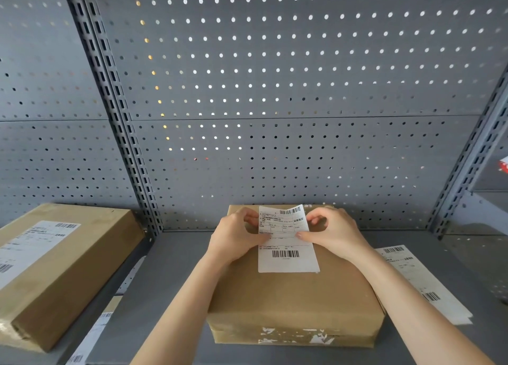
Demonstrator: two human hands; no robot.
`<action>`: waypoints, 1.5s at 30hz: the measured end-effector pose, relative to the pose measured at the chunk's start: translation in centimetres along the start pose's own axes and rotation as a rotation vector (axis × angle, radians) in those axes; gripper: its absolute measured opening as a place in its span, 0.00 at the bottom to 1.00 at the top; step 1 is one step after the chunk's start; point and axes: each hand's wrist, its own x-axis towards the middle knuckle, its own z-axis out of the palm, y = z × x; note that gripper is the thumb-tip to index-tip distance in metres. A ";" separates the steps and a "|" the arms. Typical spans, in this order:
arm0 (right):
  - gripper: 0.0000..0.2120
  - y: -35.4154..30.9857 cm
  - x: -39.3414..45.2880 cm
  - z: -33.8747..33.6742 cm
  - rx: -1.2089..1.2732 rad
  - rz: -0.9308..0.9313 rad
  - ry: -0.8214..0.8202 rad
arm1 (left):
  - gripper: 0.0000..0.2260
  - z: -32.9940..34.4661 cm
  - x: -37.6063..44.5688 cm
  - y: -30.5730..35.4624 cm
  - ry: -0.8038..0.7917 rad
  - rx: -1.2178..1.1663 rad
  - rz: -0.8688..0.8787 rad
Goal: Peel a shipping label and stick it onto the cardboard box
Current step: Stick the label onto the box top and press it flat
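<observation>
In the head view, your left hand (238,234) and right hand (334,228) each pinch a side of the shipping label (287,239), held over the cardboard box (294,296). You seem to be placing or peeling it; next, lay it flat and press outward.

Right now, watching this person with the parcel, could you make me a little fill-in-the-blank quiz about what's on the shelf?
1. The shipping label is held by ____ hands, the left hand and the right hand.
2. The label is held above the ____ of the cardboard box.
3. The second box, on the left, already carries a ____ on its top.
4. Spare label sheets lie to the ____ of the middle box.

Missing words: both; top; label; right
</observation>
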 end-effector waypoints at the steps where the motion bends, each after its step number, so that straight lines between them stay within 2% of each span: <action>1: 0.16 0.0 0.1 0.0 -0.003 -0.002 -0.002 | 0.17 0.0 0.1 0.0 -0.001 -0.001 0.003; 7: 0.17 0.1 0.4 0.0 0.000 -0.007 -0.006 | 0.16 0.0 0.4 -0.3 0.004 -0.050 0.005; 13: 0.16 -0.1 0.8 -0.2 0.040 -0.004 -0.037 | 0.20 -0.2 1.1 -0.6 0.004 -0.133 0.003; 28: 0.15 0.3 1.5 -0.3 0.012 -0.012 -0.040 | 0.20 0.3 2.1 -1.3 -0.039 -0.003 0.025; 37: 0.13 0.0 2.6 -0.1 0.025 0.004 -0.034 | 0.18 0.2 3.2 -0.9 -0.038 -0.016 0.027; 45: 0.12 0.3 3.2 -0.1 0.069 -0.013 -0.082 | 0.21 0.2 4.0 -0.9 -0.049 -0.024 0.069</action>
